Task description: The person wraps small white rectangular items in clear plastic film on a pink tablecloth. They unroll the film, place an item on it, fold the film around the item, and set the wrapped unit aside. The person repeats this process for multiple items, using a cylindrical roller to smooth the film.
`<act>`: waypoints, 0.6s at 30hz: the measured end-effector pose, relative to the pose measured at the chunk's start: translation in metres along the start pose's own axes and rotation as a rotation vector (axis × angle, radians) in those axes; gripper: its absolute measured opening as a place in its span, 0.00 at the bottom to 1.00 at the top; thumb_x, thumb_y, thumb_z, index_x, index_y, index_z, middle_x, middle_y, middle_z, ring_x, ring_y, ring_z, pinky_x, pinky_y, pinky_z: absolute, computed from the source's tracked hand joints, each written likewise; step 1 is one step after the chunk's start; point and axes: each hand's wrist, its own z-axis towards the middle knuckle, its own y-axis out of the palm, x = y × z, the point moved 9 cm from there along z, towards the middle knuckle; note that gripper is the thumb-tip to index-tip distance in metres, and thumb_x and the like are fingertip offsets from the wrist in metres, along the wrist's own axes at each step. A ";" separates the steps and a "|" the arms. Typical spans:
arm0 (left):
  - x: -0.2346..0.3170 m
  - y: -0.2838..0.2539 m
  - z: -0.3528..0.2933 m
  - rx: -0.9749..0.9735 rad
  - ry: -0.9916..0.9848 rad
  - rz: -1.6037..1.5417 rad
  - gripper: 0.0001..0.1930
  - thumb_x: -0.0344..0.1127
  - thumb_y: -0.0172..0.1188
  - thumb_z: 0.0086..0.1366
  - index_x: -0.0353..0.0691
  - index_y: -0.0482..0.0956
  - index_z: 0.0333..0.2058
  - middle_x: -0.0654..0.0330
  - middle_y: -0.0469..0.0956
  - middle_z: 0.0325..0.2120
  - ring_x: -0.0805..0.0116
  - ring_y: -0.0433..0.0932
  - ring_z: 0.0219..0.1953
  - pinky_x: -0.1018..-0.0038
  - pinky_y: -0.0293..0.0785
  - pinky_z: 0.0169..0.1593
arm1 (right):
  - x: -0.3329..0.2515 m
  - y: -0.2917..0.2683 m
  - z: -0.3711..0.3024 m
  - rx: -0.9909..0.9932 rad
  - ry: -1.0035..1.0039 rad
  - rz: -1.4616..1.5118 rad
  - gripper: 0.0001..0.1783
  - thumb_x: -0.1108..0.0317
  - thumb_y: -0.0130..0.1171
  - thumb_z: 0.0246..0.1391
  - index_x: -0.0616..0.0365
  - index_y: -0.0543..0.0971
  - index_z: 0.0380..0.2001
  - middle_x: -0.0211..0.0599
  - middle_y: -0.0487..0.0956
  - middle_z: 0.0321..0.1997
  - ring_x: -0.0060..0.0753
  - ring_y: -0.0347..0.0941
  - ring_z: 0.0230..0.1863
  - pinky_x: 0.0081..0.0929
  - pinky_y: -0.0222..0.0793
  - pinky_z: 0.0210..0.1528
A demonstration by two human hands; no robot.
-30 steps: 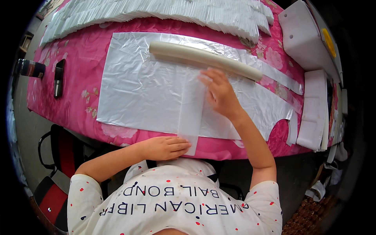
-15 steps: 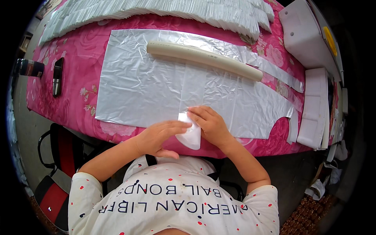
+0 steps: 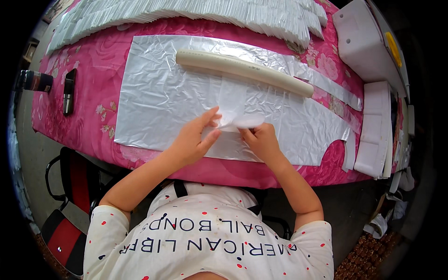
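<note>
Thin, glossy white film makes up the plastic sheet (image 3: 158,102), crinkled all over with fine creases that catch the light. It lies flat on the bench (image 3: 91,123), which is covered in pink cloth printed with pale flowers. The sheet's left edge runs straight; its right end narrows into strap-like strips beside a rounded notch. Across its upper part rests a smooth, cream-coloured tube (image 3: 245,71), long, round and rigid.

The folded film piece (image 3: 252,121) is white, soft and partly see-through, with a rounded, loop-like end at the right and a gathered, bright part toward the left. It is over the middle of the sheet, below the tube, between the two hands. The right hand (image 3: 264,143) pinches it between thumb and fingers. The left hand (image 3: 189,141) has thumb and fingers spread beside its left end; whether a fingertip touches it, I cannot tell.

Along the far edge stand tightly packed, thin-layered white bundles (image 3: 186,13), their edges ridged like pleats.
</note>
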 end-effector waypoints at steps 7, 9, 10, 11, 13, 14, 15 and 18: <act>0.025 0.036 -0.003 -0.102 0.277 0.668 0.35 0.44 0.53 0.58 0.31 0.53 0.60 0.47 0.54 0.61 0.51 0.51 0.64 0.59 0.46 0.64 | 0.030 0.008 0.019 -0.127 0.424 0.193 0.13 0.66 0.55 0.52 0.68 0.77 0.25 0.36 0.77 0.21 0.23 0.75 0.20 0.20 0.68 0.24; 0.012 0.049 -0.003 -0.090 0.195 0.704 0.36 0.45 0.53 0.58 0.30 0.52 0.60 0.47 0.51 0.62 0.52 0.48 0.65 0.59 0.43 0.65 | 0.034 0.007 0.020 -0.141 0.471 0.207 0.13 0.65 0.55 0.52 0.67 0.77 0.25 0.35 0.77 0.21 0.23 0.75 0.19 0.20 0.68 0.24; 0.005 0.052 -0.003 -0.083 0.154 0.721 0.37 0.45 0.53 0.58 0.29 0.52 0.60 0.47 0.50 0.63 0.53 0.46 0.66 0.60 0.41 0.66 | 0.034 0.008 0.020 -0.136 0.469 0.204 0.12 0.65 0.56 0.51 0.67 0.77 0.26 0.35 0.77 0.20 0.24 0.75 0.19 0.21 0.68 0.24; 0.003 0.053 -0.002 -0.083 0.152 0.747 0.37 0.45 0.53 0.58 0.29 0.52 0.60 0.47 0.50 0.63 0.53 0.46 0.66 0.60 0.41 0.66 | 0.035 0.008 0.019 -0.129 0.470 0.200 0.12 0.66 0.57 0.50 0.66 0.77 0.27 0.35 0.77 0.19 0.25 0.75 0.19 0.21 0.68 0.24; 0.001 0.055 -0.001 -0.085 0.149 0.799 0.38 0.46 0.53 0.57 0.29 0.51 0.60 0.47 0.50 0.63 0.54 0.46 0.66 0.61 0.40 0.66 | 0.027 0.003 0.017 -0.076 0.420 0.087 0.12 0.66 0.60 0.47 0.65 0.77 0.30 0.37 0.77 0.22 0.28 0.76 0.24 0.23 0.69 0.28; 0.000 0.055 -0.001 -0.088 0.147 0.821 0.37 0.45 0.54 0.57 0.29 0.52 0.60 0.47 0.50 0.62 0.55 0.47 0.66 0.61 0.41 0.66 | 0.013 -0.001 0.014 -0.035 0.365 -0.023 0.14 0.66 0.62 0.45 0.65 0.77 0.33 0.39 0.78 0.25 0.30 0.76 0.28 0.24 0.70 0.31; -0.001 0.053 0.000 -0.092 0.144 0.842 0.37 0.45 0.54 0.57 0.29 0.53 0.60 0.47 0.51 0.62 0.55 0.47 0.66 0.62 0.41 0.66 | 0.002 -0.005 0.012 0.005 0.309 -0.132 0.16 0.67 0.63 0.43 0.64 0.77 0.36 0.40 0.78 0.28 0.33 0.77 0.33 0.26 0.70 0.34; 0.007 0.047 0.006 -0.062 0.178 0.846 0.35 0.42 0.55 0.55 0.29 0.56 0.58 0.47 0.55 0.60 0.56 0.53 0.63 0.63 0.47 0.64 | -0.026 -0.018 0.002 0.292 -0.220 -0.464 0.26 0.68 0.66 0.37 0.62 0.74 0.44 0.44 0.76 0.42 0.39 0.70 0.48 0.32 0.67 0.47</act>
